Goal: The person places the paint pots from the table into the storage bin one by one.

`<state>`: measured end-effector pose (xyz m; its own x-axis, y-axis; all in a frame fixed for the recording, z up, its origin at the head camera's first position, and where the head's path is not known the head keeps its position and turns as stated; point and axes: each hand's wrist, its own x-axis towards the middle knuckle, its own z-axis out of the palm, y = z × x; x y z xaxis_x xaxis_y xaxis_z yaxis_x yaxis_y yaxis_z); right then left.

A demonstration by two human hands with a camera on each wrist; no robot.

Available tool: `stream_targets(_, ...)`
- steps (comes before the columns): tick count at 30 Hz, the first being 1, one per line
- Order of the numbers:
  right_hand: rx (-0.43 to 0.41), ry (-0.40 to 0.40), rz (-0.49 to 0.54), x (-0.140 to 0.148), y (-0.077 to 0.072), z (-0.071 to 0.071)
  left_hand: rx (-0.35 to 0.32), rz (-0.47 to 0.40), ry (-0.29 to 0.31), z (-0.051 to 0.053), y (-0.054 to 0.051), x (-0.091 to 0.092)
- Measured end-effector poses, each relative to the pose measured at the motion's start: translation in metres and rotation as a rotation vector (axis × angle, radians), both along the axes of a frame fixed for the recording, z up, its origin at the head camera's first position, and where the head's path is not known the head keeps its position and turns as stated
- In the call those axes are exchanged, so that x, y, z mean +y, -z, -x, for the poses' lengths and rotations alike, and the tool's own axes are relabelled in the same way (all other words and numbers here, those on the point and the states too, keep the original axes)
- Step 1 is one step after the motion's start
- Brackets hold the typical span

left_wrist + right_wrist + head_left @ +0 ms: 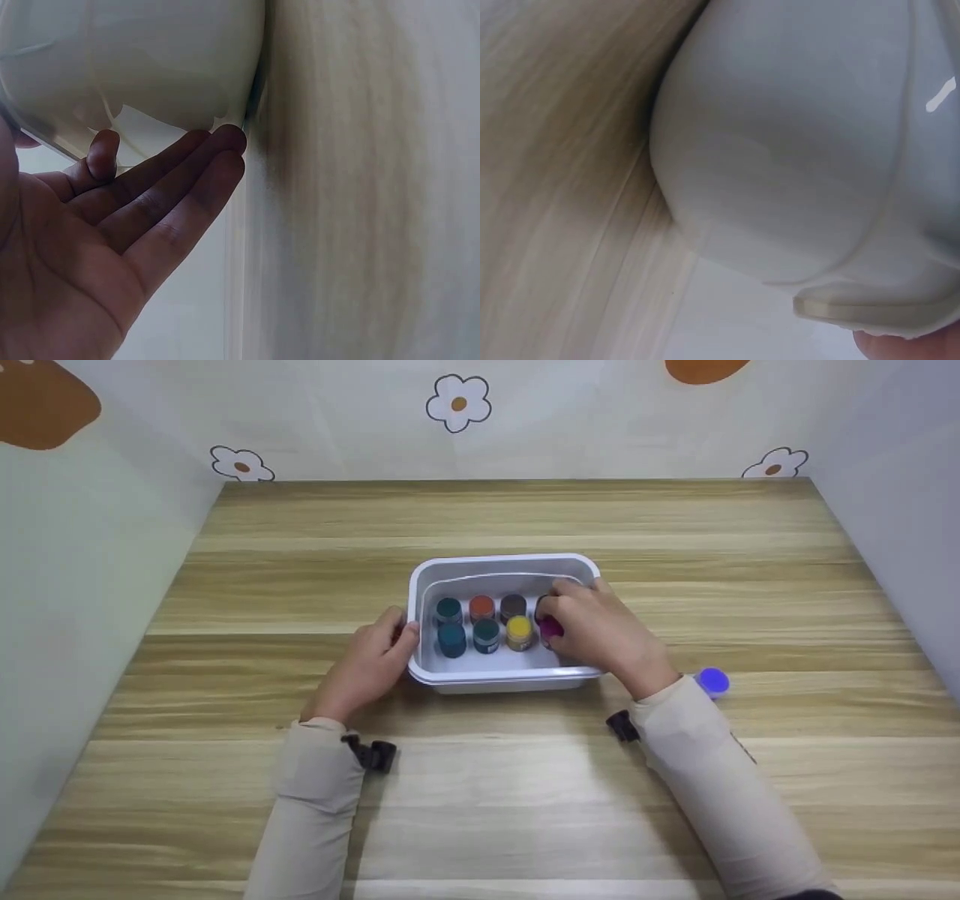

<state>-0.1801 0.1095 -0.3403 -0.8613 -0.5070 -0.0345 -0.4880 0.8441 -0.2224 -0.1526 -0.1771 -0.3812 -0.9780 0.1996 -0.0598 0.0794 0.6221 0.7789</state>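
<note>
A white rectangular plastic tub stands on the wooden table with several small paint jars inside, in two rows. My left hand holds the tub's left rim, thumb at the edge and fingers along the outer wall; in the left wrist view those fingers reach under the rim. Inside the right end, my right hand pinches a magenta paint jar, partly hidden by the fingers. Close to it are a yellow jar and a brown jar. A dark jar behind is mostly covered by this hand.
A jar with a blue-violet lid stands on the table beside the right wrist. Other jars in the tub include an orange one and teal ones such as the front-left jar. Patterned walls border the table.
</note>
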Motion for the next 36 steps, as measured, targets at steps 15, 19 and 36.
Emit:
stream_targets(15, 0.027, 0.001, 0.090, 0.005, 0.002, -0.003, 0.021, 0.023, 0.001, 0.000, 0.000, 0.000)
stream_targets(19, 0.027, 0.009, 0.197, 0.012, -0.002, -0.005, 0.009, 0.018, 0.001, 0.000, 0.000, 0.000)
stream_targets(36, 0.130, 0.075, 0.256, 0.105, -0.016, -0.025, 0.007, 0.003, 0.000, 0.001, 0.001, -0.001)
